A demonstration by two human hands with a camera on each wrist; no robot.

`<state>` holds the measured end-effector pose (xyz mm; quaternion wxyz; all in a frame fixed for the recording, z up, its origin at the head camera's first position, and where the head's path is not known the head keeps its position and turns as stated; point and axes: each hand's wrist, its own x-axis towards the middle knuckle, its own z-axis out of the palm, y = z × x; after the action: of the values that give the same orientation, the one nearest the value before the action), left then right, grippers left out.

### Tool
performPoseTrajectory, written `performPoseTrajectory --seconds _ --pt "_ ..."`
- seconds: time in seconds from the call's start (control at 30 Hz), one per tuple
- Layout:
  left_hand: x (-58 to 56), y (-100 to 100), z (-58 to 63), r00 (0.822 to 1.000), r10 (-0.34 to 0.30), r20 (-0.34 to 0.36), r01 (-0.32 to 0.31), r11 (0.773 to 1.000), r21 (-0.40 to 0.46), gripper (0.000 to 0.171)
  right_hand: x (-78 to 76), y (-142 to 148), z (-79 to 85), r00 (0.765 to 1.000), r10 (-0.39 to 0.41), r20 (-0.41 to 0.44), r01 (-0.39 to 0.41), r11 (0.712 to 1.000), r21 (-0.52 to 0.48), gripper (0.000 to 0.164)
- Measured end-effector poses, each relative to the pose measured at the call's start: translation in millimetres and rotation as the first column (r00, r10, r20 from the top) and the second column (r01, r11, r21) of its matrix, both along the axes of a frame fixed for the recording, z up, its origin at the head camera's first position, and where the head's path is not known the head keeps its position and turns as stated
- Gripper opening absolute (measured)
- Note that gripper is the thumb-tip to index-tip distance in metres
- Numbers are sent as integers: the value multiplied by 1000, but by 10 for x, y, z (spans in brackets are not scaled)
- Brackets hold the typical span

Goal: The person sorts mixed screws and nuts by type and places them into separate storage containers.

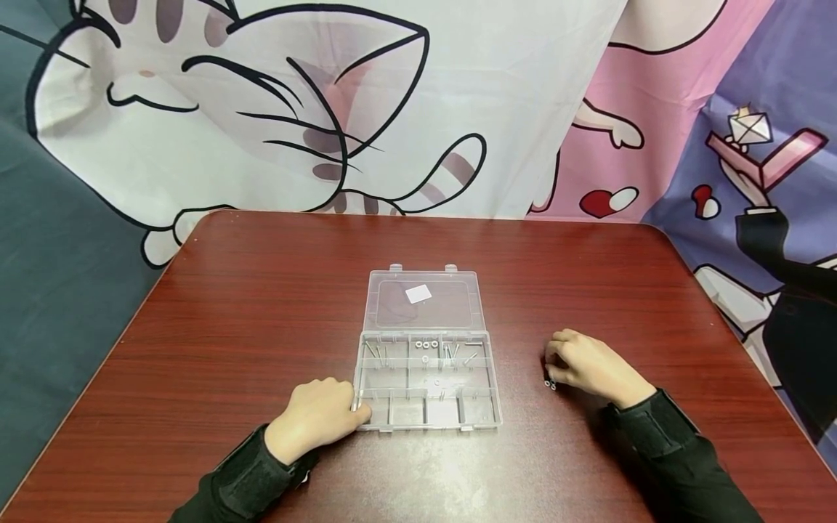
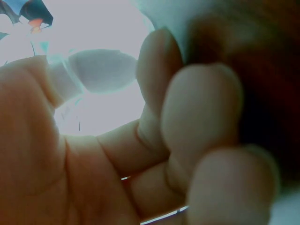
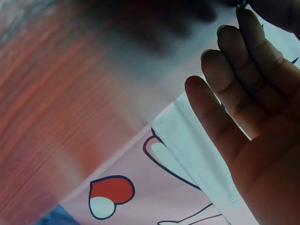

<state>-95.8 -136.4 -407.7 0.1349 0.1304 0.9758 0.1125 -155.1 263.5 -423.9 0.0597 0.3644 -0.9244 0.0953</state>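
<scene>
A clear plastic compartment box lies on the table with its lid folded back. My left hand grips the box's front left corner, thumb over the rim and fingers along the side. In the left wrist view, the fingers of the left hand curl toward the bright box. To the right of the box, my right hand is low over the table beside small metal nuts. The right wrist view shows the thumb and index fingertip of the right hand meeting at a tiny metal piece, mostly cut off by the frame.
Inside the box, several ring-like nuts and screws sit in the back compartments. A small white label is on the lid. Behind the brown table hangs a printed cloth.
</scene>
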Motion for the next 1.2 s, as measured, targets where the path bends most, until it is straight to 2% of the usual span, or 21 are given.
performPoseTrajectory --seconds 0.37,0.63,0.87,1.2 --pt "2 -2 -11 1000 1 -9 -1 1000 -5 31 -4 -8 2 1000 7 13 -7 1000 6 18" --pt "4 -2 -11 1000 4 -11 -4 1000 2 32 -29 -22 44 999 20 -27 -20 1000 16 18" --pt "-1 -2 -8 1000 1 -12 -1 1000 1 32 -111 -113 167 998 35 -56 -33 999 43 19" --pt "-1 -4 -12 1000 2 -4 -2 1000 7 32 -231 -394 355 985 103 -135 -94 993 68 17"
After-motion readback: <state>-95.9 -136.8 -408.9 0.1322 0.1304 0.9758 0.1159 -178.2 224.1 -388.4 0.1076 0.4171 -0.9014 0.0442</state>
